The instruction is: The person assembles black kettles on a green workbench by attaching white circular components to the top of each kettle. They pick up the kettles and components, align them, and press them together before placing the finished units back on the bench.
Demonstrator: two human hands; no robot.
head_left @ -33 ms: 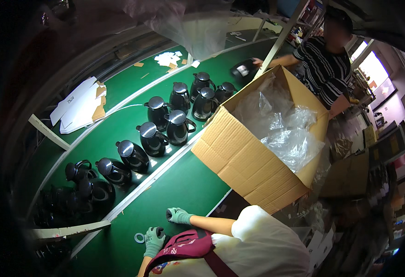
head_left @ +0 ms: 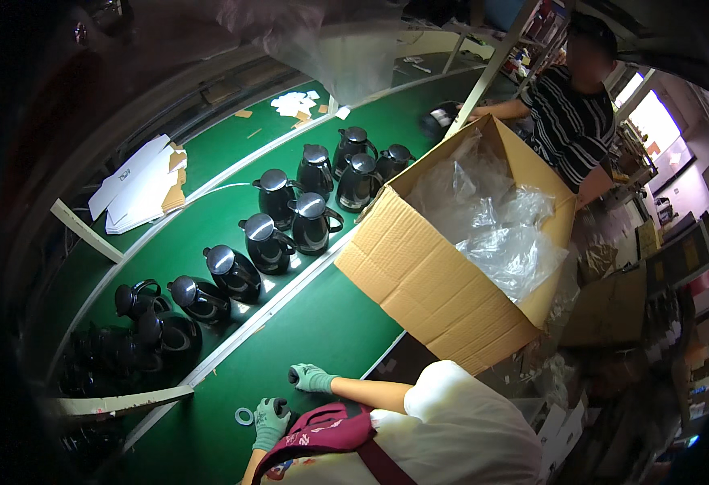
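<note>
Green tabletop (head_left: 249, 360), long, bowed by the lens, running lower left to top centre. Two pale rails (head_left: 264, 314) divide it lengthwise into three strips.

One open carton (head_left: 431, 287), right of centre, tilted in view; crumpled clear plastic (head_left: 504, 234) inside, number of pieces not countable. Carton hides part of the tabletop and the lower body of one co-worker (head_left: 568, 121), upper right, striped shirt, arm stretched to a dark object (head_left: 439, 121); a pale post (head_left: 492, 73) crosses between.

Clear film (head_left: 346, 56) hangs at top centre. One stack of flat white card (head_left: 138, 186), upper left, on the far strip.

Black jugs (head_left: 267, 245) with handles: eleven made out on the middle strip, left of centre to top centre. More dark shapes at left, too dim to count.

Two hands, both in green gloves with dark fingertips, bottom centre. Left hand (head_left: 271, 422) curled, lower of the pair; right hand (head_left: 313, 377) curled too, up and to the right. Gap narrow at each; cannot tell whether either grips anything.

One pale ring (head_left: 244, 416), flat on the near strip, just left of the left hand, apart from it.

Small white and brown scraps (head_left: 293, 103), top centre, overlapping, not counted.
</note>
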